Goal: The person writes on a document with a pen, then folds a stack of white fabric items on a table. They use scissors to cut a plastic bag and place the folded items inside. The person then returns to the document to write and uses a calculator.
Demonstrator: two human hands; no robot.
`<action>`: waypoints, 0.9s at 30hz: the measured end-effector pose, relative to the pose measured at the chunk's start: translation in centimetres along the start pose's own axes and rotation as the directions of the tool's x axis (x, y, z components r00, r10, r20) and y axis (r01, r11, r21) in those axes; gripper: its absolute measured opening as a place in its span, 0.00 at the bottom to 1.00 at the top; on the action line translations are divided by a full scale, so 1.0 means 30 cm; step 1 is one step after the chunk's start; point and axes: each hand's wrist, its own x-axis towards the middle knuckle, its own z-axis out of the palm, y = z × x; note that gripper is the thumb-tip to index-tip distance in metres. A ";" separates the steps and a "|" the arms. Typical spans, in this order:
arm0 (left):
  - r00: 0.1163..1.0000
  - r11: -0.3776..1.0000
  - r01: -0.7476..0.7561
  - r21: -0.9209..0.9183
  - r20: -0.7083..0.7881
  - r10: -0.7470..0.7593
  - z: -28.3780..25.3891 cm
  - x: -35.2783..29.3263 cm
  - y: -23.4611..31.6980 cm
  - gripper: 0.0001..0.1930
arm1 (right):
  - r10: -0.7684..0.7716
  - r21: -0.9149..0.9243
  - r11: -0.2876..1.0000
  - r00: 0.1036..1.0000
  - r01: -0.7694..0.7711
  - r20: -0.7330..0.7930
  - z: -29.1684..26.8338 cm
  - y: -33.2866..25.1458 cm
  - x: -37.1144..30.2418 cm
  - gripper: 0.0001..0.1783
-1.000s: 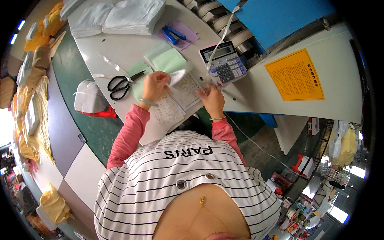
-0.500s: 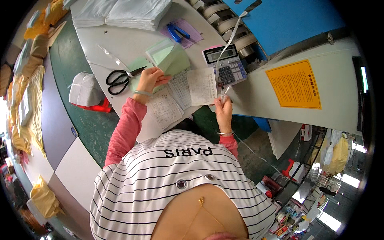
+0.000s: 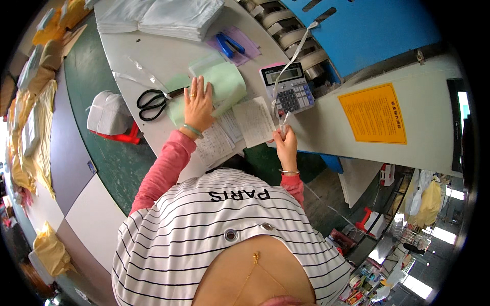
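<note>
My left hand [image 3: 199, 105] lies flat with its fingers stretched out on pale green paper [image 3: 227, 79], which curls up at its right side. Beneath that hand, sheets of handwritten paper [image 3: 213, 144] show in part. My right hand [image 3: 287, 146] is closed in a pinch on a whitish strip [image 3: 285, 122], beside the right edge of a small handwritten slip [image 3: 253, 122]. Whether the slip is also pinched I cannot tell. A calculator [image 3: 288, 89] is just beyond the right hand. Black-handled scissors [image 3: 152, 104] lie left of my left hand, their blades partly under it.
A blue stapler [image 3: 229, 45] rests on purple sheets [image 3: 250, 51]. Stacked white bags [image 3: 158, 18] occupy the table's far end. At the right stands a blue machine [image 3: 362, 35] with metal rollers [image 3: 286, 28]. A wrapped white bundle [image 3: 108, 112] sits left of the table.
My left hand has gone from curled fingers to lying flat on the green paper, which has spread out. The handwritten slip has turned and shifted slightly toward me. My right hand stays nearly in place.
</note>
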 end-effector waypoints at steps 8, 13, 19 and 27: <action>0.990 0.961 -0.136 -0.241 -0.004 0.139 -0.030 -0.119 0.054 0.41 | 0.036 -0.075 0.997 0.999 -0.035 0.021 -0.048 0.037 -0.031 0.06; 0.947 0.885 -0.301 -0.354 -0.002 0.322 -0.049 -0.185 0.067 0.19 | 0.039 -0.021 0.999 0.999 -0.038 0.024 -0.025 0.064 -0.034 0.06; 0.910 0.846 -0.375 -0.379 0.025 0.415 -0.024 -0.188 0.051 0.16 | 0.044 0.002 0.999 0.998 -0.044 0.051 -0.007 0.039 -0.035 0.06; 0.934 0.820 -0.315 -0.479 -0.002 0.358 -0.039 -0.170 0.047 0.17 | -0.105 -0.355 0.934 0.975 0.030 -0.195 -0.041 -0.027 -0.051 0.09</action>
